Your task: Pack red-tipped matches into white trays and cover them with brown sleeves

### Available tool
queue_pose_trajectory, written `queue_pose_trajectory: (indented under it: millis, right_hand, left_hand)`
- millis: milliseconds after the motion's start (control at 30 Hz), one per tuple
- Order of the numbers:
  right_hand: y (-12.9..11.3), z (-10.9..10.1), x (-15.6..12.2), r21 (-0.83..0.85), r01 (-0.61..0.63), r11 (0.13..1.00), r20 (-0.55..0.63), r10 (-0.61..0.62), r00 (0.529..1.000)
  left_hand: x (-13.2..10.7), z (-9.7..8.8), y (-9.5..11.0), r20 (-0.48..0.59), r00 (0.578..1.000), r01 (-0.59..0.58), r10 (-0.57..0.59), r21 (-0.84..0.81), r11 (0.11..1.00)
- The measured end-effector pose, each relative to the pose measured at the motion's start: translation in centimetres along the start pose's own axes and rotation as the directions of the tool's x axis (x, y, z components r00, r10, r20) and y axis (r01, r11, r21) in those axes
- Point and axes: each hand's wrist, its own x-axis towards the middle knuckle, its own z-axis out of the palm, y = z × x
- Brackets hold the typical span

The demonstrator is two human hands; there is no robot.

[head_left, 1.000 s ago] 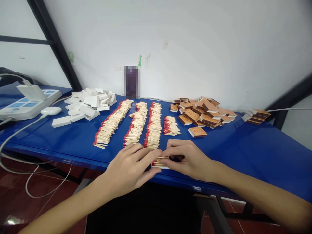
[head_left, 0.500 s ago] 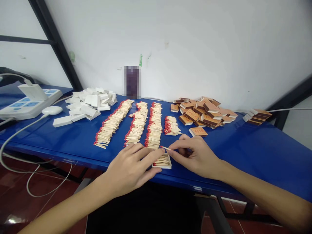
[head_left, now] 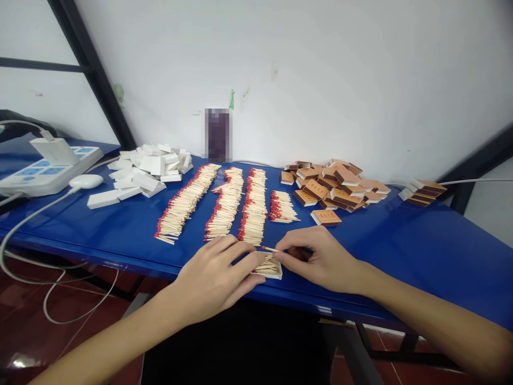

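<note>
At the blue table's (head_left: 401, 251) near edge, a white tray (head_left: 271, 272), seemingly nearly full, is steadied under the left hand's (head_left: 216, 272) flat, unclenched fingers. One match (head_left: 271, 249) is pinched in the right hand (head_left: 320, 259) just above it. Seating it calls for matching head direction.

Bright, even, diffuse light from above. Faint soft shadows under left hand (head_left: 212, 278) and right hand (head_left: 320, 259), dimming matchbox tray (head_left: 276, 274) at the grip. Match (head_left: 269, 249) in the grip reasonably sharp. Mild sheen on blue table (head_left: 401, 251) right of the grip. Wide-angle bending far from the grip. Pixelated patch (head_left: 217, 135) beyond it.
</note>
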Motion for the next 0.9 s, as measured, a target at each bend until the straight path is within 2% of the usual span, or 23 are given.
queue_pose_trajectory:
  millis: [133, 333, 533, 733, 900]
  right_hand:
    - [-0.20, -0.12, -0.13, 0.002, 0.039, 0.999, 0.002, -0.039, 0.999]
    - [-0.57, 0.07, 0.00, 0.017, 0.124, 0.992, 0.051, -0.125, 0.991]
    - [-0.48, 0.32, 0.12, 0.019, 0.132, 0.991, 0.054, -0.133, 0.990]
    - [-0.33, 0.03, -0.11, 0.013, 0.114, 0.993, 0.042, -0.114, 0.993]
    - [-0.47, -0.27, -0.23, 0.034, 0.150, 0.988, 0.089, -0.152, 0.984]
  left_hand:
    - [0.13, 0.08, -0.01, -0.012, 1.000, 0.015, -0.015, -0.005, 1.000]
    - [-0.09, 0.29, -0.10, -0.067, 0.990, 0.123, -0.127, -0.062, 0.990]
    - [-0.06, 0.28, -0.16, -0.035, 0.996, 0.075, -0.078, -0.072, 0.995]
    - [-0.02, 0.26, -0.27, -0.005, 0.997, 0.074, -0.074, -0.084, 0.994]
    - [-0.05, 0.27, -0.26, 0.017, 0.998, 0.068, -0.067, -0.077, 0.995]
